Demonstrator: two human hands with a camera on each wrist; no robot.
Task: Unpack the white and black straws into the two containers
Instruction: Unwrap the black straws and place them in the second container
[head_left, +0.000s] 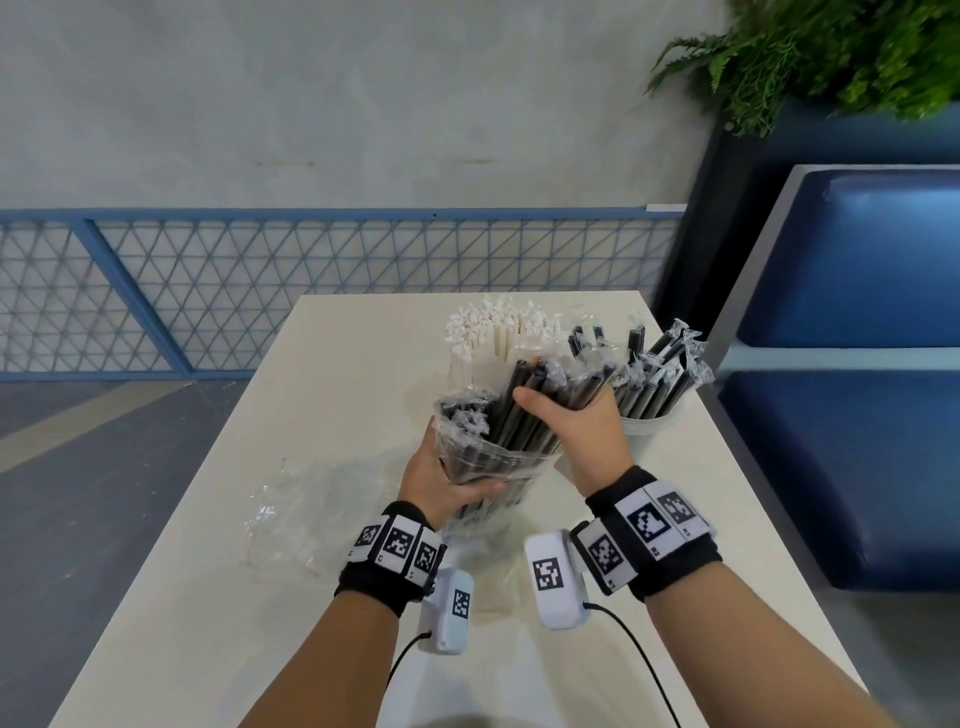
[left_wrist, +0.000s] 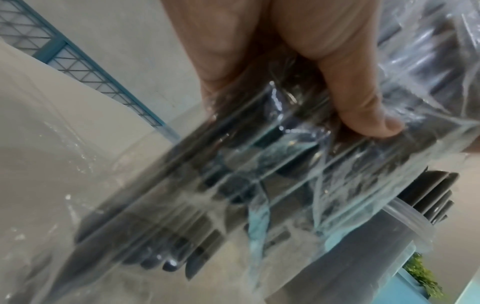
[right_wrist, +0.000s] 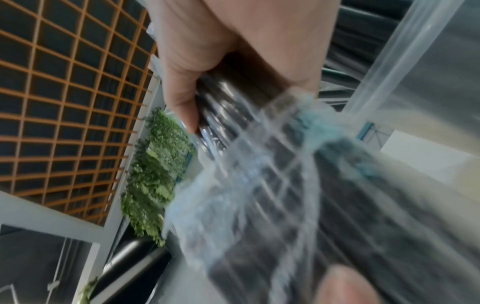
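In the head view my left hand (head_left: 457, 480) holds a clear plastic bag of black straws (head_left: 483, 457) from below, above the middle of the white table (head_left: 332, 405). My right hand (head_left: 563, 410) grips a bundle of black straws (head_left: 550, 387) sticking out of the bag's top. The left wrist view has my thumb (left_wrist: 363, 107) pressed on the crinkled bag (left_wrist: 233, 185). Wrapped black straws (head_left: 660, 374) stand in a translucent container (head_left: 647, 423) just right of my right hand. White straws (head_left: 488, 332) stand upright behind the bag; their container is hidden.
An empty crumpled clear bag (head_left: 306, 514) lies on the table left of my left wrist. A blue padded bench (head_left: 857, 291) runs along the table's right side, with a plant (head_left: 831, 52) above. A blue mesh railing (head_left: 260, 291) stands beyond the table's far edge.
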